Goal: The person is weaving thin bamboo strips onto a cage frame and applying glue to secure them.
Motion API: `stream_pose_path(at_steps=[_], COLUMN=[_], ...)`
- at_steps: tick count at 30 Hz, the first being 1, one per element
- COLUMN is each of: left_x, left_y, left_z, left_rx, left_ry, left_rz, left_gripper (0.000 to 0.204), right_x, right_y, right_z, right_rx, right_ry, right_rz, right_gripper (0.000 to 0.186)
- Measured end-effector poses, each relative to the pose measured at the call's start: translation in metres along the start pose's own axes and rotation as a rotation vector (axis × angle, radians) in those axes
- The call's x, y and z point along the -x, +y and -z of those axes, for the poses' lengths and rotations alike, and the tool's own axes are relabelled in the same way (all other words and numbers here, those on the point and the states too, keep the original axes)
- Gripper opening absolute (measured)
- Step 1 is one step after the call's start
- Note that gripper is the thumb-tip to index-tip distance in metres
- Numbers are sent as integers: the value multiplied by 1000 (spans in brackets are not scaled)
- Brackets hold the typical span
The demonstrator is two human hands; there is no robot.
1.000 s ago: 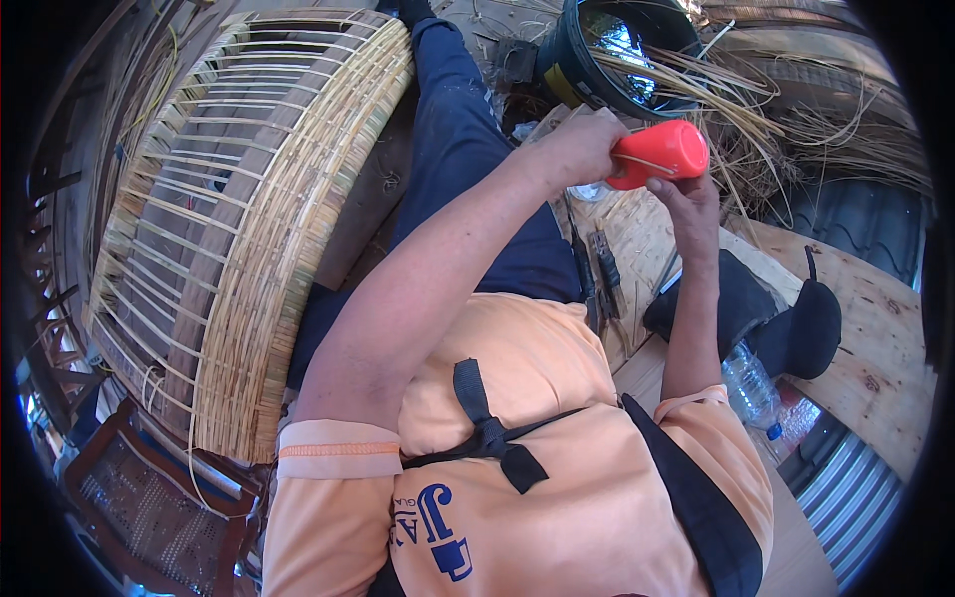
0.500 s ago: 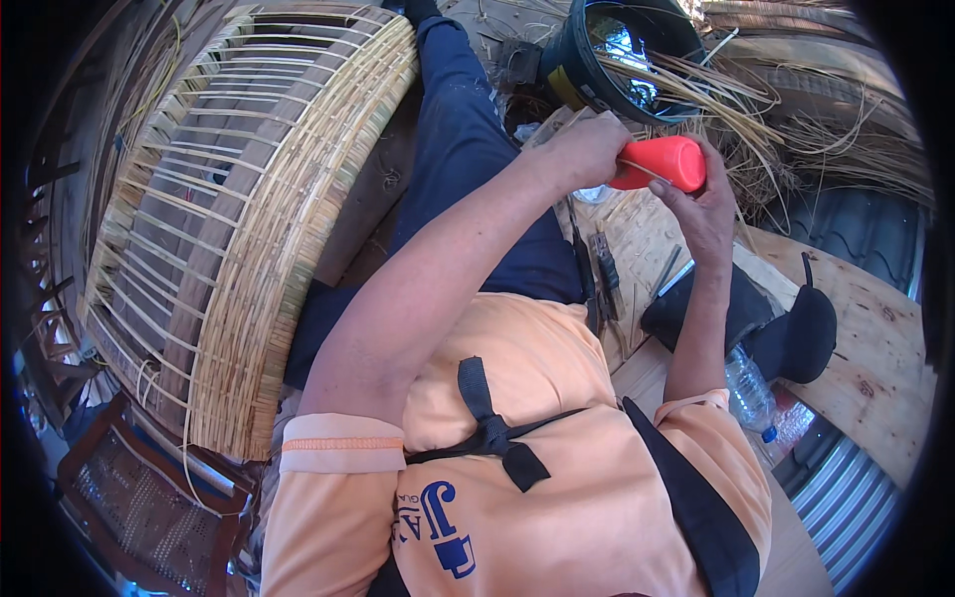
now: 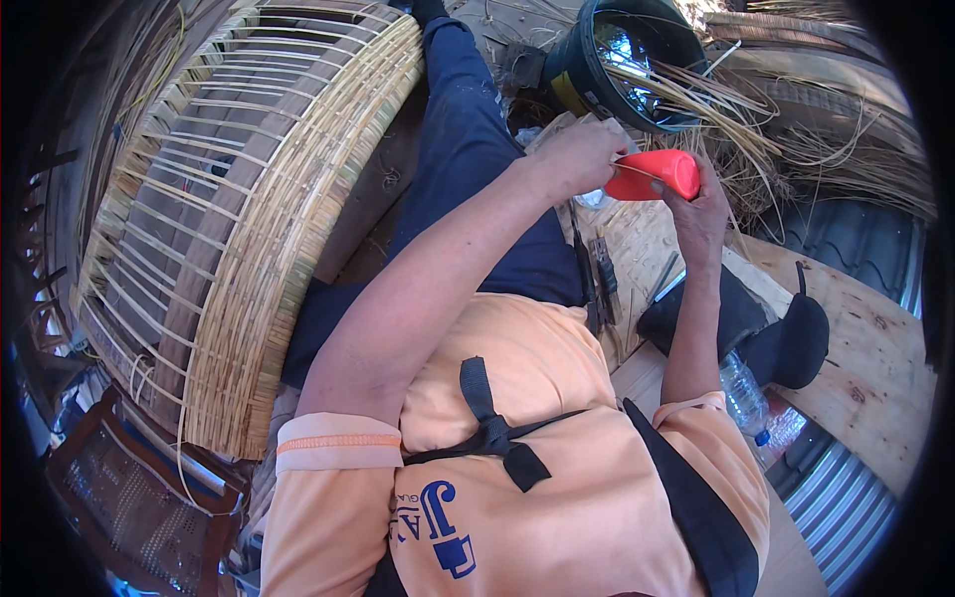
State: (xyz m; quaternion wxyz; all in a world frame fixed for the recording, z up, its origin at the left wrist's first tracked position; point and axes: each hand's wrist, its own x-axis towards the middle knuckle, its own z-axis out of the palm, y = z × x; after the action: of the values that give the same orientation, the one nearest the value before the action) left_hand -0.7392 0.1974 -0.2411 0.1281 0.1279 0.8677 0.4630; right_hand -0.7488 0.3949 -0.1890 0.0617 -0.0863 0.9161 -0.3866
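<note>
A smooth red bottle-shaped plastic object (image 3: pixel 668 179) lies sideways between my two hands, its rounded end toward the right. My right hand (image 3: pixel 702 211) grips that rounded end, with the thumb on the near side. At the other end my left hand (image 3: pixel 580 157) is closed, its knuckles turned upward; what its fingers hold is hidden. A thin pale strip runs from the left hand along the red surface toward the right thumb. Left of my outstretched leg stands a woven cane frame (image 3: pixel 284 229), with thin strips stretched across wooden bars.
A dark bucket (image 3: pixel 570 75) with water and cane strips in it stands at the far right. Pliers-like tools (image 3: pixel 604 267) lie on the board beside my leg. Further right are a black cap (image 3: pixel 799 338), a plastic bottle (image 3: pixel 742 393) and a plywood sheet (image 3: pixel 860 373).
Both hands and the red object have shifted slightly to the left. The grip looks much the same.
</note>
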Motion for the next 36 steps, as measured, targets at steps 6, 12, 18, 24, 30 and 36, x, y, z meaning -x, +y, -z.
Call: stream_pose_path(at_steps=[6,12,18,24,30,36], left_x=[8,26,47,46,17,-27], left_y=[-9,-33,-49,-53,-23,2], left_z=[2,7,3,-2,-2,-19], left_rx=[41,145,295,445,482,412], left_ry=[75,73,155,202,218,68], left_rz=[-23,130,265,361,114,-77], left_gripper=[27,28,29,27,25,36], right_x=[-1,-2,-6,-7,-3,-4], right_y=[-7,-7,-13,6,7,2], right_z=[0,3,27,26,16,11], right_rx=[86,80,-289,-390,-264,-237], right_ry=[25,7,104,70,107,64], right_rz=[43,-17,-127,-237,-168,-130], right_gripper=[52,49,44,43,39,44])
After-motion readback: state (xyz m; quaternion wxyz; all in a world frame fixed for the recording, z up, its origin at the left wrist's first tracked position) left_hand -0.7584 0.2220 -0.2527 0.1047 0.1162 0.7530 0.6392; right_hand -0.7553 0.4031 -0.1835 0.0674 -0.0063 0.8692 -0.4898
